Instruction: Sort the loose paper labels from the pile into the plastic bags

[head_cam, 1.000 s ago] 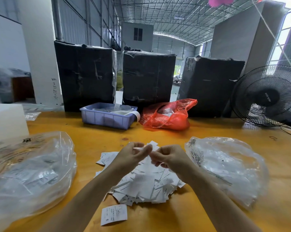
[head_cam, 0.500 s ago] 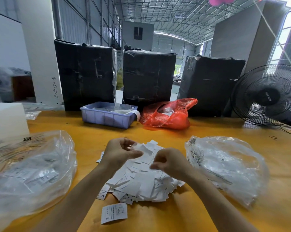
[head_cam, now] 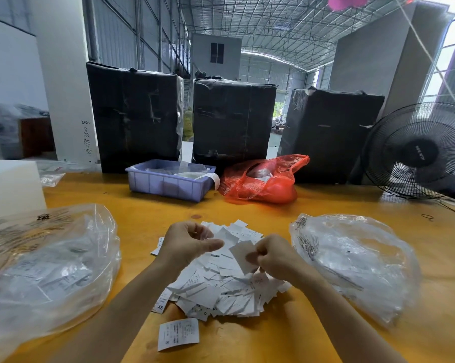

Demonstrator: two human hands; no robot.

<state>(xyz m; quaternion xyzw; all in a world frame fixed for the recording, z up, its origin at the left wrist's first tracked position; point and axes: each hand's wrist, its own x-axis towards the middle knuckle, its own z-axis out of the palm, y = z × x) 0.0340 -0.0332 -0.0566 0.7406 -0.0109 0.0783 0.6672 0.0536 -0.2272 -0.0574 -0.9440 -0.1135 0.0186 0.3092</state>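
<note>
A pile of loose white paper labels (head_cam: 221,292) lies on the yellow table (head_cam: 286,336) in front of me. My right hand (head_cam: 276,258) pinches one white label (head_cam: 240,254) and holds it up over the pile. My left hand (head_cam: 187,244) hovers over the pile's left side with curled fingers and the thumb pointing right; a bit of white paper shows inside its curl. A clear plastic bag (head_cam: 51,258) with labels inside lies at the left. Another clear bag (head_cam: 352,258) lies at the right. One label marked S (head_cam: 178,334) lies alone near me.
At the back stand a blue crate (head_cam: 168,182), a red plastic bag (head_cam: 263,182) and three black-wrapped bales (head_cam: 234,119). A black fan (head_cam: 417,153) stands at the far right, a white box (head_cam: 9,187) at the far left.
The hands, pinching a label together a second ago, have moved apart. The right hand dipped to the pile and now holds up a label; the left hand drew back left.
</note>
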